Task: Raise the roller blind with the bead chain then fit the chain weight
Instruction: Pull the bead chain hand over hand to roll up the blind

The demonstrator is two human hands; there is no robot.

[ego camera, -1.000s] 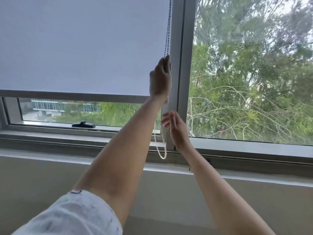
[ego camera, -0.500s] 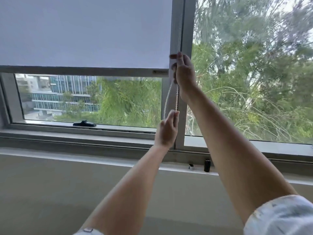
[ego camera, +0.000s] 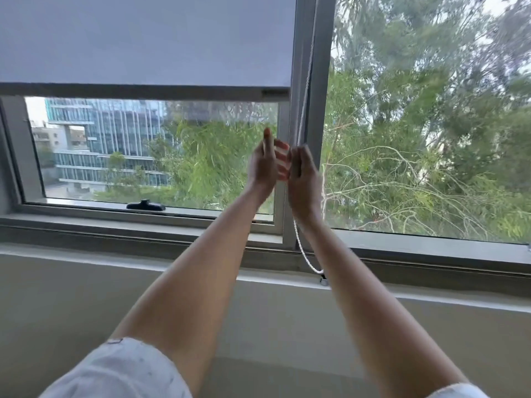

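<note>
The grey roller blind covers the upper part of the left window, with its bottom bar well above the sill. The white bead chain runs down the frame's centre post. My right hand is closed around the chain at mid height. Below that wrist the chain's loop hangs down to the ledge. My left hand is just left of the right one, fingers spread and blurred, holding nothing. A small metal piece lies on the ledge, half hidden by my right forearm.
A black window handle sits on the lower frame of the left pane. A white ledge runs under the window with a beige wall below. Trees and buildings show through the glass.
My right hand has come down the post with the chain, and the blind's bottom bar has risen a little. My left hand has let go of the chain and moved up beside the right.
</note>
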